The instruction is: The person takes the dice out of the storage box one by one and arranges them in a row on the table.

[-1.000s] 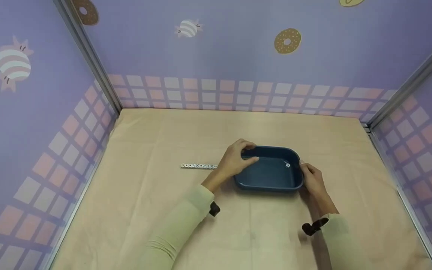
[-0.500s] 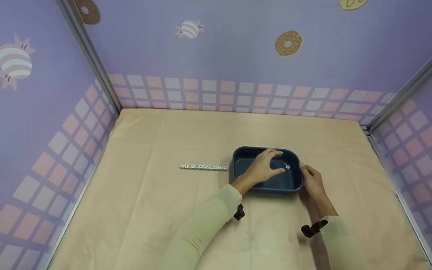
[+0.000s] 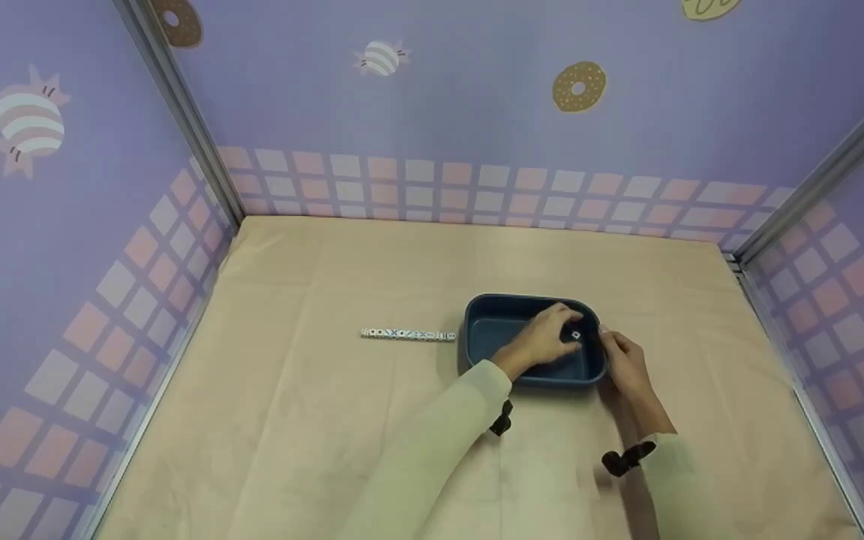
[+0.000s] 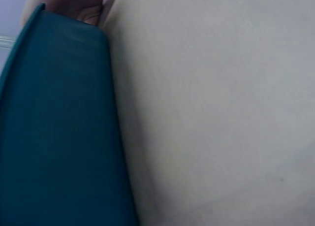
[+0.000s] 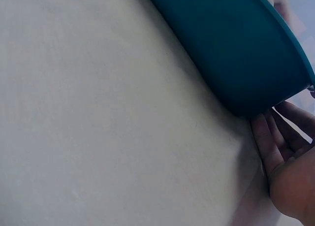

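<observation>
A deep blue rectangular bin (image 3: 488,341) with rounded corners stands on the cloth. One small white cube (image 3: 576,335) with a dark square mark lies in its right part. Inside the bin reaches my left hand (image 3: 541,339), thumb and fingers spread apart on either side of the cube, with no contact visible. My right hand (image 3: 627,360) holds the bin's right end, thumb at the rim; in the right wrist view its fingers (image 5: 268,142) lie against the outer wall low down. Left of the bin, several white cubes with dark patterns form a straight row (image 3: 408,334).
A beige cloth (image 3: 312,420) covers the table. Purple printed walls (image 3: 462,97) enclose the back and both sides, joined by metal posts (image 3: 184,112) at the corners. The cube row's right end lies close to the bin's left wall.
My left hand has moved right, from the bin's left end to around the cube in its right part, uncovering the row's right end. The right hand has stayed at the bin.
</observation>
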`<state>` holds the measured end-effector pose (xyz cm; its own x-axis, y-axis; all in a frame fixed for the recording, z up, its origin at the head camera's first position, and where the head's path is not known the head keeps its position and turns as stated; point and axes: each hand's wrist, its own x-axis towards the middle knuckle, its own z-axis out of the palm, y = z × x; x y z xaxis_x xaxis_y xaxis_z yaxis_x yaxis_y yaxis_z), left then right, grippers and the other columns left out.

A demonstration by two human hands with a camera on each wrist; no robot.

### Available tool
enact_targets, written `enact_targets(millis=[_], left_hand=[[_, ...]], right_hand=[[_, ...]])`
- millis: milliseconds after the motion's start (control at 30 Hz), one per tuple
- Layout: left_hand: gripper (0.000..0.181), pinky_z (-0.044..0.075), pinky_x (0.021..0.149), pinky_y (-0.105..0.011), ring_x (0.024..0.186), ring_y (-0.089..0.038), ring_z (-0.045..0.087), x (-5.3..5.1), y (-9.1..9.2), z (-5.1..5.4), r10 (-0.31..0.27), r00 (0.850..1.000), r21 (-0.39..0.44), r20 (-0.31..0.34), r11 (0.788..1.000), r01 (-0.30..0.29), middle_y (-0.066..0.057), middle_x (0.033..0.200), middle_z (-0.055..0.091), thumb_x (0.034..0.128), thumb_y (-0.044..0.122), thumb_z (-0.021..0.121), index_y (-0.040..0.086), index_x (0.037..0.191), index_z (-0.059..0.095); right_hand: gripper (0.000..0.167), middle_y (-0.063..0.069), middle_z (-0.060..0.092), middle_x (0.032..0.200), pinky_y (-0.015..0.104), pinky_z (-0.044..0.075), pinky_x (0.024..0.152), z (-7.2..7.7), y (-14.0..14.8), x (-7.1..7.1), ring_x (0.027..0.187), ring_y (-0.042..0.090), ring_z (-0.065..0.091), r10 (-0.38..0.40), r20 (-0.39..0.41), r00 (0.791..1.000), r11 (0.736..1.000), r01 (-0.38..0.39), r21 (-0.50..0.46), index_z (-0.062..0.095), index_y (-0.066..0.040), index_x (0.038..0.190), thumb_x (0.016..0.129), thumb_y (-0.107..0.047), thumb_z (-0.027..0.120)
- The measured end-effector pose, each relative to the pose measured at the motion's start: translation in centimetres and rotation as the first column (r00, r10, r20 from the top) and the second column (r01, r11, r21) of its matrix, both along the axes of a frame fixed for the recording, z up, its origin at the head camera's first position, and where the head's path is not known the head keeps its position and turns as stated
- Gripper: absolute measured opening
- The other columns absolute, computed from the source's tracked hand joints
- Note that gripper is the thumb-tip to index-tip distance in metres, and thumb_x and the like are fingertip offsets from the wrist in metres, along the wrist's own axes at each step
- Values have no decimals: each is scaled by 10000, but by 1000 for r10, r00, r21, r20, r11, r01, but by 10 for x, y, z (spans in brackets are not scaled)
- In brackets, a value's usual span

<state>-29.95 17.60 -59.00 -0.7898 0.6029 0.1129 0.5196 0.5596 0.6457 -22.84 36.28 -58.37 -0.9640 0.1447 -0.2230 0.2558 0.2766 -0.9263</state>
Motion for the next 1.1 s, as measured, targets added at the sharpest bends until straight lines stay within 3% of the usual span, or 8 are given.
enact_targets(millis=[133, 400, 667, 800, 933, 1100], left_hand=[[509, 458, 1086, -232, 1275, -127, 588, -2, 4, -4, -20, 999, -58, -33, 998, 18, -14, 1386, 615, 987, 273, 779, 127, 1453, 635], [496, 452, 1080, -243, 1263, -123, 548, -1, 5, -9, -52, 997, -194, -58, 980, 40, 45, 1399, 607, 1012, 357, 738, 179, 1465, 641], [257, 490, 980, -241, 1115, -103, 567, -2, 8, -13, -90, 984, -308, -152, 951, 40, 100, 1267, 648, 1030, 316, 722, 268, 1280, 755], [214, 496, 954, -235, 1090, -101, 573, -1, 8, -13, -88, 984, -316, -153, 948, 36, 98, 1234, 650, 1030, 307, 724, 263, 1237, 759], [166, 494, 918, -225, 1051, -93, 580, 0, 8, -13, -83, 983, -318, -162, 948, 27, 95, 1189, 654, 1047, 297, 697, 254, 1199, 751], [142, 490, 899, -220, 1028, -90, 574, -1, 6, -11, -40, 987, -281, -158, 960, -6, 82, 1150, 646, 1062, 284, 667, 227, 1179, 722]], right_hand=[[576, 282, 581, 1437, 295, 438, 1019, 12, -5, 5, 1270, 322, 543, 15, -12, 1000, 1000, -15, 19, 572, 80, 1451, 1146, -392, 446], [537, 255, 608, 1379, 270, 501, 935, 10, -5, 5, 1157, 269, 583, -14, 8, 1000, 999, 14, -34, 593, 72, 1428, 1141, -367, 475], [514, 229, 631, 1351, 233, 479, 933, 10, -6, 4, 1147, 234, 586, -39, 2, 999, 998, 39, -43, 610, 73, 1404, 1136, -350, 496], [502, 236, 629, 1362, 206, 464, 930, 10, -6, 6, 1159, 230, 582, -36, -6, 999, 999, 36, -27, 616, 75, 1398, 1138, -337, 492], [499, 244, 620, 1337, 257, 483, 927, 9, -4, 7, 1136, 254, 577, -12, -12, 1000, 1000, 12, -28, 619, 80, 1384, 1147, -331, 467], [571, 214, 602, 1376, 282, 479, 956, -13, 4, -2, 1161, 242, 564, -25, 0, 1000, 999, 25, -45, 595, 40, 1439, 1142, -425, 448]])
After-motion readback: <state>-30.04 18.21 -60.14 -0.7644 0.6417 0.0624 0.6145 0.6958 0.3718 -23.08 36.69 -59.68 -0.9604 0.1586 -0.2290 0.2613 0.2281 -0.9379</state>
